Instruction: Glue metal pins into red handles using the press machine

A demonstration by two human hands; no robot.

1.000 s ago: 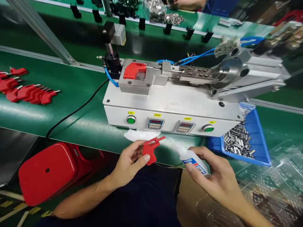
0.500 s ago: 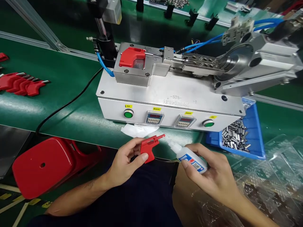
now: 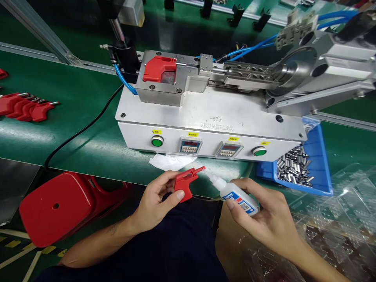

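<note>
Reading LOCTITE on glue bottle (image 3: 238,199) | machine (image 3: 211,125) "-575-" | characters below illegible

Both forearms come in from the bottom, bare. Left hand (image 3: 157,199) has its grip pinched shut, thumb on top, fingers curled under. Right hand (image 3: 264,217) is closed too, palm down, index finger extended forward.

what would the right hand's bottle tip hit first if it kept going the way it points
Most likely the thin tip of the red plastic part in the left hand; the glue bottle in the right hand points there, though depth is unclear.
</note>
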